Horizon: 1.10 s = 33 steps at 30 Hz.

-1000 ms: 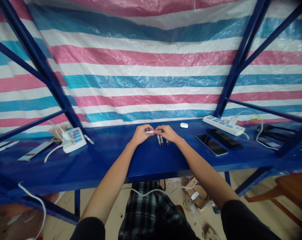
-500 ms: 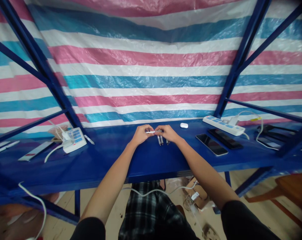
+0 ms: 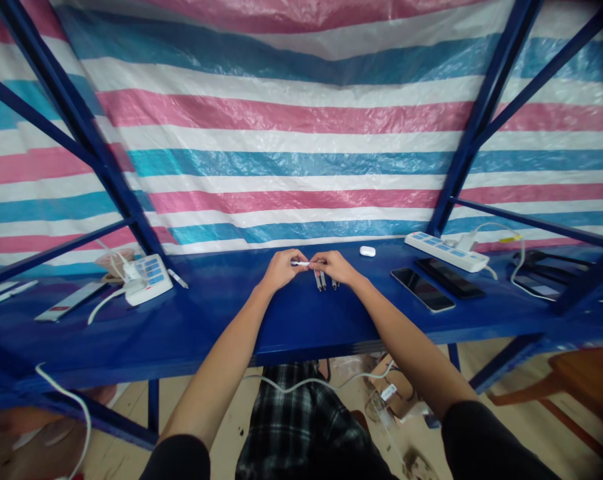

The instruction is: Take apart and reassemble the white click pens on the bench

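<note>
"What did we have in our hands?"

"We held a slim white pen just above the blue table, between our two hands. The fingers of our left hand were closed on it in a pinch."

"And our right hand?"

"It was curled in close, with its fingertips at the pen's other end. We couldn't tell whether they were gripping it or only next to it."

"What lay beneath our hands?"

"More pens with metal tips lay on the table, just below our right hand."

"What else did we have nearby?"

"A white earbud case sat beyond our right hand. Further right, two phones lay flat in front of a white power strip. Off to our left stood a white charger with cables running from it, and a loose pen lay just beside it."

"And behind the table?"

"A pink, white and blue striped tarp hung behind a blue steel frame."
</note>
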Available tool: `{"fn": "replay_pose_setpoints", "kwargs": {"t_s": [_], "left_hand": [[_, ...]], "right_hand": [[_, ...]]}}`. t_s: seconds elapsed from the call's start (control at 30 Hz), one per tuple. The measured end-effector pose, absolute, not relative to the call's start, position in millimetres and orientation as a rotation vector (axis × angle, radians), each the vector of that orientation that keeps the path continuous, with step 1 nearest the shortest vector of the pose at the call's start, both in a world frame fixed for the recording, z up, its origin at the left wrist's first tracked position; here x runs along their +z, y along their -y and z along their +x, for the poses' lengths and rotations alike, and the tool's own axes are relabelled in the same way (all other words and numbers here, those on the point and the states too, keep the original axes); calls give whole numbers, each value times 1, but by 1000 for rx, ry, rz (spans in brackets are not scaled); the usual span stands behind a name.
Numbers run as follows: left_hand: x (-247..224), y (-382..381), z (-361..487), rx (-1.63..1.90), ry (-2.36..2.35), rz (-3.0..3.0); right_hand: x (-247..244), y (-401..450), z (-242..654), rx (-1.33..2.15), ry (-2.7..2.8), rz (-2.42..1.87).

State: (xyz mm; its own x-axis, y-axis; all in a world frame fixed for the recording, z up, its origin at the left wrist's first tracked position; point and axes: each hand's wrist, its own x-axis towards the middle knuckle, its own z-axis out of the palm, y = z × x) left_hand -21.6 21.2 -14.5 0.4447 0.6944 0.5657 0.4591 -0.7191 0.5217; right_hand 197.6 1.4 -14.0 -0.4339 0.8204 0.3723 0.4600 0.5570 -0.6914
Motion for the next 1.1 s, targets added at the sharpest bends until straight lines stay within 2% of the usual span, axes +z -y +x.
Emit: {"fn": "replay_pose_setpoints", "kwargs": {"t_s": [0.1, 0.27, 0.43, 0.63, 0.83, 1.1], "left_hand": [[-11, -20, -23, 1178, -966, 2651], [-4, -13, -19, 1471, -950, 2847], [-4, -3, -4, 1445, -692, 2904], [-4, 6, 5, 1433, -660, 2864], [-1, 5, -5, 1694, -887, 2579], [-6, -4, -15, 1704, -1006, 2450]], "right_hand": [[-14, -3, 196, 796, 1979, -980], [-15, -10, 191, 1121, 1553, -904], [-11, -5, 189, 1360, 1241, -718], [-3, 5, 189, 1367, 1264, -658], [-3, 3, 188, 1281, 1367, -624], [-9, -5, 189, 1210, 1414, -588]]}}
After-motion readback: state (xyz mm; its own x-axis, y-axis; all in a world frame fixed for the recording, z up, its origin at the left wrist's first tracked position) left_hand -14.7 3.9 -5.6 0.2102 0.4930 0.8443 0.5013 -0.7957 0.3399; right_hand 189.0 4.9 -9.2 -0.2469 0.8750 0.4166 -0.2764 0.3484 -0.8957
